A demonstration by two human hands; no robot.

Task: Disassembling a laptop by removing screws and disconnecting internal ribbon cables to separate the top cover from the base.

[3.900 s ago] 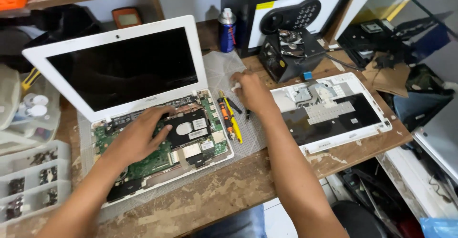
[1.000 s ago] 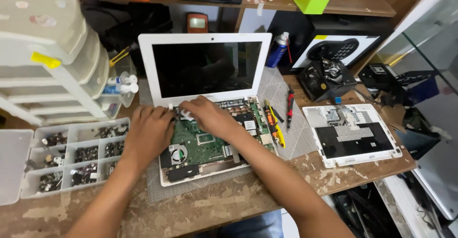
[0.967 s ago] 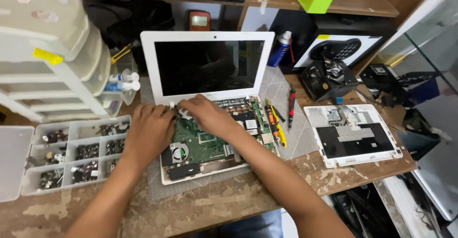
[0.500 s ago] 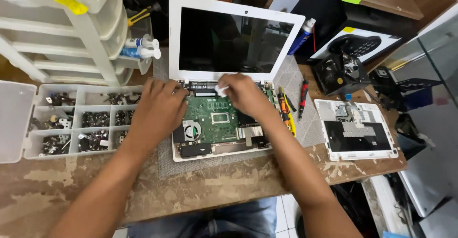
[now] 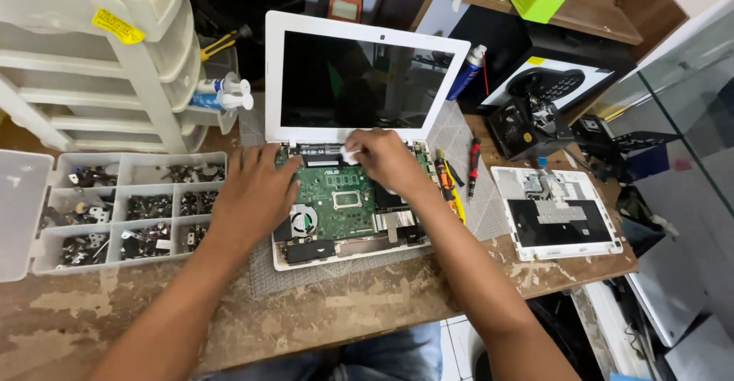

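Worn wooden bench (image 5: pixel 367 316): opened laptop (image 5: pixel 348 197) is steadied under flat left hand (image 5: pixel 252 194), fingers spread; white scrap (image 5: pixel 351 155) is pinched by right hand (image 5: pixel 390 163) near the hinge.

Worn wooden workbench (image 5: pixel 367 312), white drawer tower (image 5: pixel 92 52) behind.

Both my forearms reached in from the near edge and angled toward each other. My left hand (image 5: pixel 252 194) lay palm down, fingers spread loosely and pointing far and right. My right hand (image 5: pixel 386 159) sat farther off, knuckles up, fingers curled, its thumb and forefinger pinched together at the far left.
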